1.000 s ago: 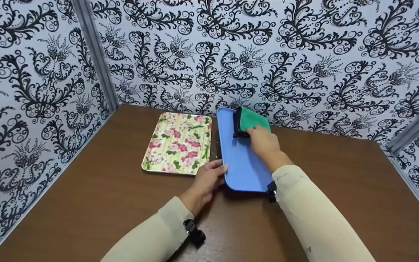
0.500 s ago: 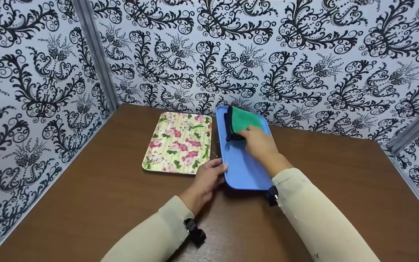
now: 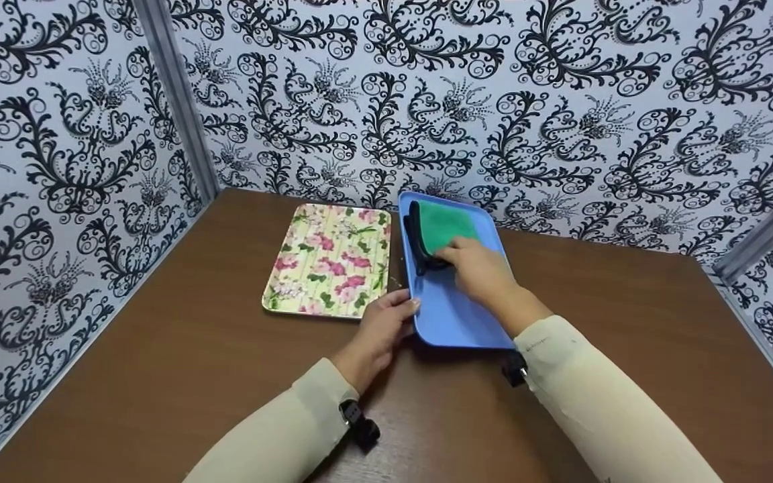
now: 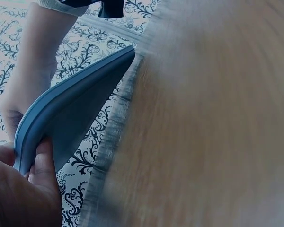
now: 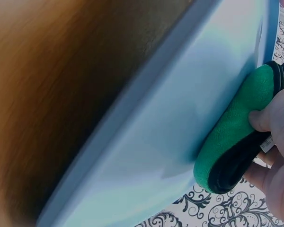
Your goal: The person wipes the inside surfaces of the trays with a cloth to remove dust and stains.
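A blue tray (image 3: pixel 457 312) is held tilted above the table. My left hand (image 3: pixel 381 329) grips its near left edge, thumb on the rim; in the left wrist view the fingers (image 4: pixel 45 163) press against its underside. Against the tray's inner face lies a folded green and black cloth (image 3: pixel 445 227), which my right hand (image 3: pixel 484 275) pinches at its near end. Seen from the right wrist, the cloth (image 5: pixel 241 120) is a thick folded pad with a small white label, its green side touching the tray.
Left of the blue tray, a tray with a pink flower pattern (image 3: pixel 329 261) lies flat on the brown wooden table (image 3: pixel 192 335). Patterned white and black walls (image 3: pixel 333 100) stand behind and on both sides of the table.
My right hand has slid the cloth leftward across the blue tray, then a little toward me. My left hand keeps its grip on the tray edge. The flowered tray stays put.
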{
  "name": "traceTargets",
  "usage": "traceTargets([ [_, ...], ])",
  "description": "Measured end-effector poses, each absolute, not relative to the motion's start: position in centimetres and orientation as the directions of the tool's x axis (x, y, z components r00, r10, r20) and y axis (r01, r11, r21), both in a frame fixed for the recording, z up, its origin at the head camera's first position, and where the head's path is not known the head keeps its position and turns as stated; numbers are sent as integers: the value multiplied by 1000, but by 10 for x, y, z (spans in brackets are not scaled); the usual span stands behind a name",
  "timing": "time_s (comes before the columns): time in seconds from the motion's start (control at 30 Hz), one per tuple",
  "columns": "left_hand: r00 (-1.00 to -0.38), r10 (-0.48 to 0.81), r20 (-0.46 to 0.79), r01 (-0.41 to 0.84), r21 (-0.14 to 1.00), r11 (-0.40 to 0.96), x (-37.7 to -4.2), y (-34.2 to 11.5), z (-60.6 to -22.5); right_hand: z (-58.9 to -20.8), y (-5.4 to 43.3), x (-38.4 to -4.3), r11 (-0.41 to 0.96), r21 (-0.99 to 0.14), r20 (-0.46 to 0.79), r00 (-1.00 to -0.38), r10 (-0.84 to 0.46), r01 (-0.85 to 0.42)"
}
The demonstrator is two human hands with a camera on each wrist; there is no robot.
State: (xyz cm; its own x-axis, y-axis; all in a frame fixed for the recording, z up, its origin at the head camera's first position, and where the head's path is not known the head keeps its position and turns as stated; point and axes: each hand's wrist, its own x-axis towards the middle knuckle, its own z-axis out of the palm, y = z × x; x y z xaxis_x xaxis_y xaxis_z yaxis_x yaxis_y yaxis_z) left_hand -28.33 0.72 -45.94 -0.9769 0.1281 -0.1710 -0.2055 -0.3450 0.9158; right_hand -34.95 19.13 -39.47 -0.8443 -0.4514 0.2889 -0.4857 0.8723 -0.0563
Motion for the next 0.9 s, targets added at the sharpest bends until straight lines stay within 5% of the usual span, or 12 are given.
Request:
traceTargets([
  [0.9, -978, 130, -165, -201, 913, -354, -281, 8, -459, -403, 227, -348, 763, 89, 329, -704, -629, -640],
])
